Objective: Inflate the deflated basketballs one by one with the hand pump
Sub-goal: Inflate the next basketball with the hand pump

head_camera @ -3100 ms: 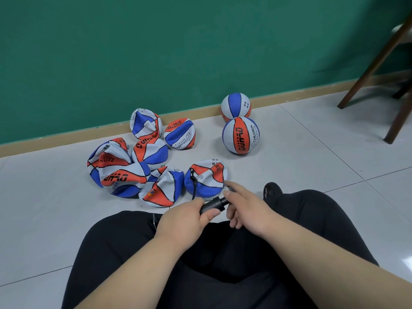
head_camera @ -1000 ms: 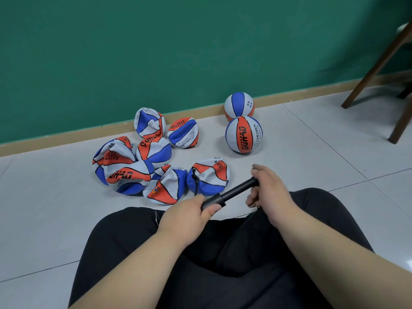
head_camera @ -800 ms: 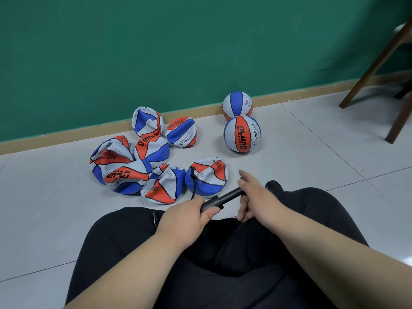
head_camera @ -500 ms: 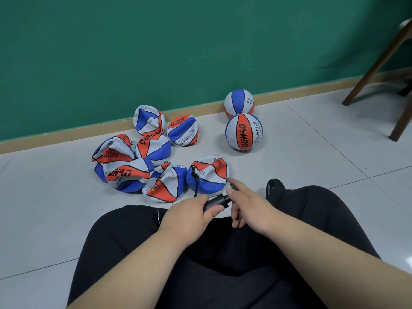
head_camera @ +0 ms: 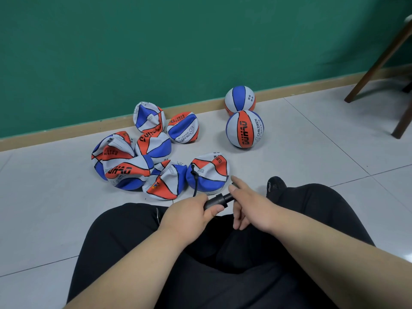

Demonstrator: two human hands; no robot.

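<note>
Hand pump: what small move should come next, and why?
Probably the right hand draws the handle out for a stroke: the hand pump, gripped by the left hand, sits nearly pushed in, and the basketball on its hose looks crumpled.

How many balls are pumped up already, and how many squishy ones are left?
Two round balls beside the wall look finished. Right now the left hand grips the hand pump, the right hand holds its handle, and its hose runs to the nearest flat ball. About six more crumpled balls wait in the pile.
</note>
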